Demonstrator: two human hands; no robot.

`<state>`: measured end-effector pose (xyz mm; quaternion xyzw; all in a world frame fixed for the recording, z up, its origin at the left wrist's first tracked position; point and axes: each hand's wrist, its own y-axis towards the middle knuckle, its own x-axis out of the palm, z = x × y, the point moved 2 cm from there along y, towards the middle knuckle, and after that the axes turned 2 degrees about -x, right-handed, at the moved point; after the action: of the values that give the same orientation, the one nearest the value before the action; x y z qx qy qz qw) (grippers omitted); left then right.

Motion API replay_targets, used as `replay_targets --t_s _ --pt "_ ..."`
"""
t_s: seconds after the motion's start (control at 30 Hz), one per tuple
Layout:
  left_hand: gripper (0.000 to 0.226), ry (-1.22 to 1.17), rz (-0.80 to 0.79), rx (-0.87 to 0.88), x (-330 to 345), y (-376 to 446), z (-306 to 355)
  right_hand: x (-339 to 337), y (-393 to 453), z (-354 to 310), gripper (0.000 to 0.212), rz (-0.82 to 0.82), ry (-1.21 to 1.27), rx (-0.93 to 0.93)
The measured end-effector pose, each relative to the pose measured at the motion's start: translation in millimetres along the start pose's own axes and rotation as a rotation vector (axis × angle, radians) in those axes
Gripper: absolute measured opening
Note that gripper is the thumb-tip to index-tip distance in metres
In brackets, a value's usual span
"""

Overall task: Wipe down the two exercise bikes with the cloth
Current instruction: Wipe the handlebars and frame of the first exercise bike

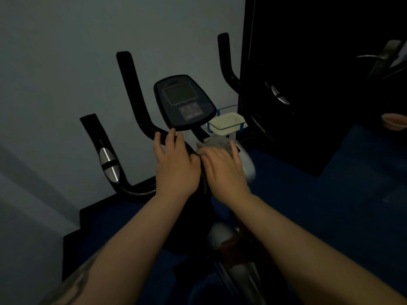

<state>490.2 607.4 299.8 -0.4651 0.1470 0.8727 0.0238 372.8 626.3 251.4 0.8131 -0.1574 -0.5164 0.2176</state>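
A black bike [176, 119] stands against the wall, its console dark, handlebars rising either side. A crumpled grey cloth [214, 143] lies on its frame below the console.
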Motion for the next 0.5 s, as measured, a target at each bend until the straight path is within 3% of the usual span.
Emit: replay_targets --t_s 0.07,0.13,0.2,0.23,0.3,0.37,0.5 --pt "0.061 -0.006 -0.003 0.006 -0.8 0.5 -1.1 0.3 20.6 3.8 0.045 -0.053 -0.105 0.023" --pt "0.061 -0.013 -0.004 0.012 -1.4 0.7 -3.6 -2.5 32.5 2.6 0.032 -0.065 -0.086 0.042" --pt "0.061 -0.021 -0.006 0.011 -1.8 -0.3 -4.5 -9.8 16.4 3.4 0.016 0.059 -0.012 0.047" --pt "0.061 -0.023 -0.006 0.01 -2.0 -0.8 -4.1 -13.5 -2.2 6.1 0.017 0.152 0.022 0.075" --pt "0.061 -0.017 -0.005 0.012 -1.8 -1.4 -2.6 -17.6 -42.0 9.5 0.04 0.253 0.049 0.161" --pt "0.06 -0.009 -0.007 0.014 -1.2 -1.0 -1.0 -11.4 -52.8 19.4 0.057 0.222 0.044 0.217" --pt "0.06 -0.001 -0.011 0.014 -1.2 0.4 -0.5 -14.5 -6.7 31.2 0.059 0.172 0.225 0.445"
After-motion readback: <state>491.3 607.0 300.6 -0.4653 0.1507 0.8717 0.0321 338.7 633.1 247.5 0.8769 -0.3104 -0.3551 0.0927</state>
